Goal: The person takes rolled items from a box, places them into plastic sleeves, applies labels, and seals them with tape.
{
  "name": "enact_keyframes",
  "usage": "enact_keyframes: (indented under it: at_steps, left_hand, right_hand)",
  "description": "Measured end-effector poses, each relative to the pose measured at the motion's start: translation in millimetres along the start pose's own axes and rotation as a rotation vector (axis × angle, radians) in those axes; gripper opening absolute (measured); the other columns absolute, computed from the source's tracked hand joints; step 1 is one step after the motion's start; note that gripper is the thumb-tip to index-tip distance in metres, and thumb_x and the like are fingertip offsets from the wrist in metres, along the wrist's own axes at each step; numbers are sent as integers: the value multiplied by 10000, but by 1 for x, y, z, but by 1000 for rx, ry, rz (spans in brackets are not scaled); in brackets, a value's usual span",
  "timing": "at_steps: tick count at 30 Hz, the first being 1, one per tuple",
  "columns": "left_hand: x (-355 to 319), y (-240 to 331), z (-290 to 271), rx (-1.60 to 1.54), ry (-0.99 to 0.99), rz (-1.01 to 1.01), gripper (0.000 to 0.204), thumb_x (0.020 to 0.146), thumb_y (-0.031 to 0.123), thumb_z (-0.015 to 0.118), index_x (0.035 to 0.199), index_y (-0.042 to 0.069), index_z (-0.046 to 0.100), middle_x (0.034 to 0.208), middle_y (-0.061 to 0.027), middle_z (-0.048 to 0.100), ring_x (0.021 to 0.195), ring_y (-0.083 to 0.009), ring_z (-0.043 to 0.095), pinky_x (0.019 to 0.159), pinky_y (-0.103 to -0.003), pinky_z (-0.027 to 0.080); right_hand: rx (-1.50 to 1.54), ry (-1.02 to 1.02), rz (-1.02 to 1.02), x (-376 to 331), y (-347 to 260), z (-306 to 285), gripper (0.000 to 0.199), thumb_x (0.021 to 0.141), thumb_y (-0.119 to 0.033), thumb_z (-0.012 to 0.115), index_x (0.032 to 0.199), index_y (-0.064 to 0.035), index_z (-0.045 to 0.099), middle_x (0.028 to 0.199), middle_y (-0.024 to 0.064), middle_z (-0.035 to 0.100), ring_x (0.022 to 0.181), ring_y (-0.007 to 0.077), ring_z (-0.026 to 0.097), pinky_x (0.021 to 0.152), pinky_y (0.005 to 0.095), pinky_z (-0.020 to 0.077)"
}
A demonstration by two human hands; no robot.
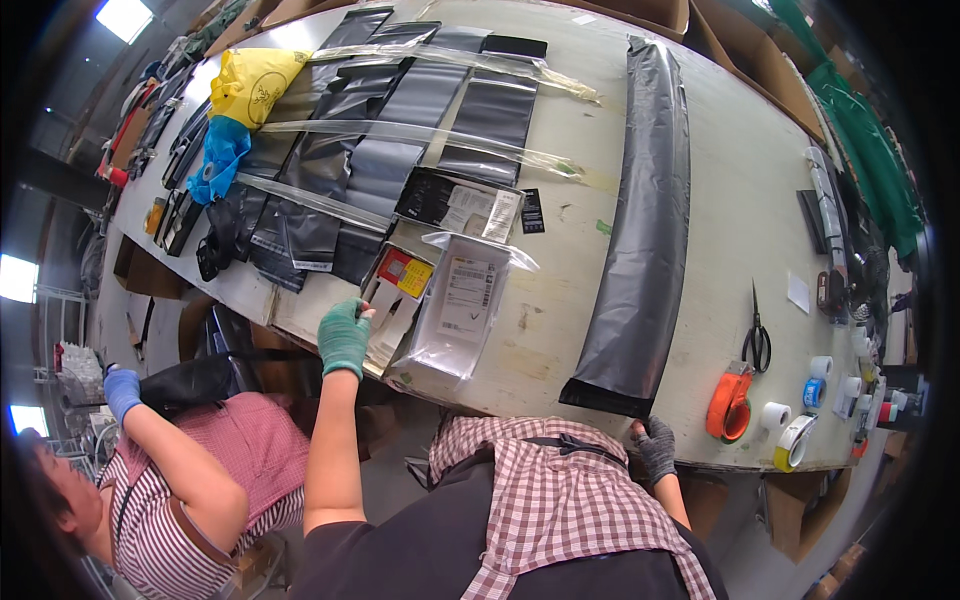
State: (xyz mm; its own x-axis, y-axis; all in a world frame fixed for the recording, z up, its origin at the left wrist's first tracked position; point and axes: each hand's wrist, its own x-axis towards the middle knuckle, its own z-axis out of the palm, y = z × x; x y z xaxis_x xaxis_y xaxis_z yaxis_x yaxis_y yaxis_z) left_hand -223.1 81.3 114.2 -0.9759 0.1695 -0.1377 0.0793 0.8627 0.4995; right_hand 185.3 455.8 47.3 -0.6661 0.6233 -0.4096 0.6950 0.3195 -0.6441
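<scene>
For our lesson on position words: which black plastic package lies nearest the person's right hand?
The long black package lying alone, its lower end beside the grey-gloved right hand; the other black packages lie grouped further left.

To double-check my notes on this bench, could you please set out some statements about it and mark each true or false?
1. The green-gloved left hand is left of the white rectangular open box. True.
2. The right hand wears a blue glove. False: its glove is grey.
3. The long, shiny black plastic package lies right of that box. True.
4. The black-handled scissors lie left of the package. False: they lie right of it.
5. The yellow plastic bag lies beyond the crumpled blue plastic bag. True.
</scene>
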Motion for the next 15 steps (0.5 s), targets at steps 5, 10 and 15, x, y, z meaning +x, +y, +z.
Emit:
enact_keyframes:
  at_steps: [5,10,15]
  left_hand:
    - [17,6,43,334,133,121,330,763,294,692,964,37,640,906,-166,646,856,-341,615,765,-428,483]
    - [22,-8,57,414,113,80,232,835,301,573,946,108,641,796,-154,632,754,-340,618,657,-458,491]
    - [10,-14,48,397,258,184,206,853,281,524,869,105,631,788,-131,630,709,-345,606,618,-448,482]
  right_hand:
    - [42,-117,110,8,35,1,211,881,-216,613,860,-8,640,670,71,634,613,132,583,590,284,461]
    - [4,-123,101,-1,15,-7,311,862,-309,618,833,1,632,719,147,659,676,270,634,645,365,484]
    - [129,-105,156,-9,10,-10,294,869,-286,613,872,8,622,734,150,653,695,267,636,664,351,489]
